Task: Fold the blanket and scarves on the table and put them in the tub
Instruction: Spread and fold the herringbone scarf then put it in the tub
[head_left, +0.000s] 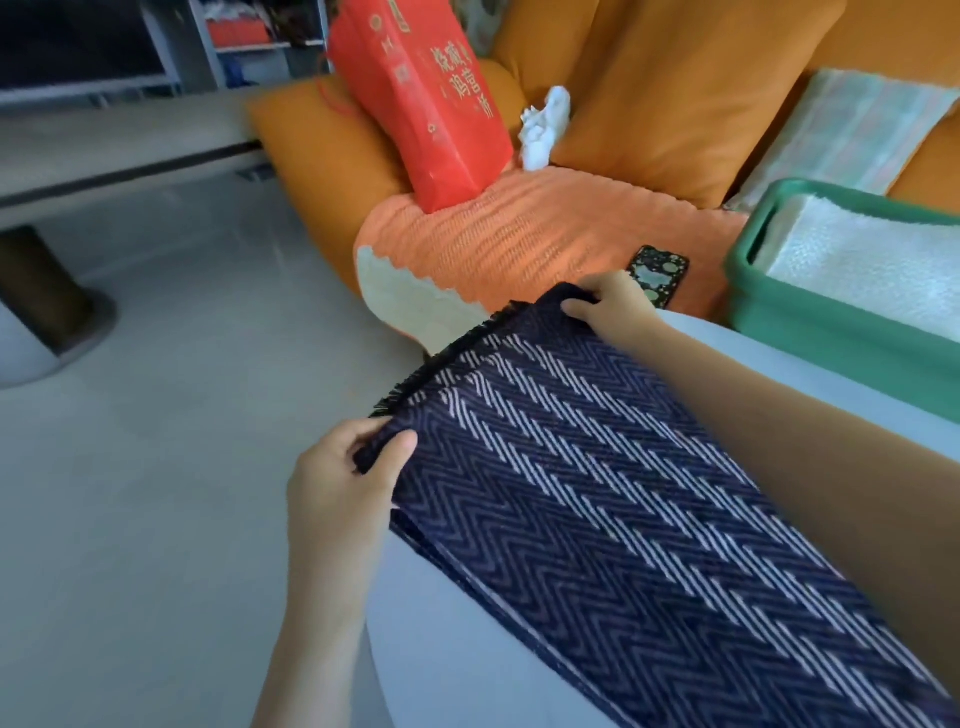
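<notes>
Scarf (597, 493): navy zigzag weave, lying lengthwise across the table (447, 649), fringed end at the far edge.
Left hand (343, 478) pinches one end corner, right hand (613, 306) the other.
Fold judged underway.
Tub (831, 332), right edge: holds white folded cloth (872, 265), likely the blanket.
Scarf not yet in.

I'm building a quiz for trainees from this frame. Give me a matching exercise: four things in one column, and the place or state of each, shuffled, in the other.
Things
1 scarf
2 tub
3 phone
4 red bag

Place or state
A stands tilted against the sofa cushions
B lies flat just beyond the right hand
C gripped at its fringed end by the left hand and the right
D holds a white folded cloth

Pairs: 1-C, 2-D, 3-B, 4-A
</notes>
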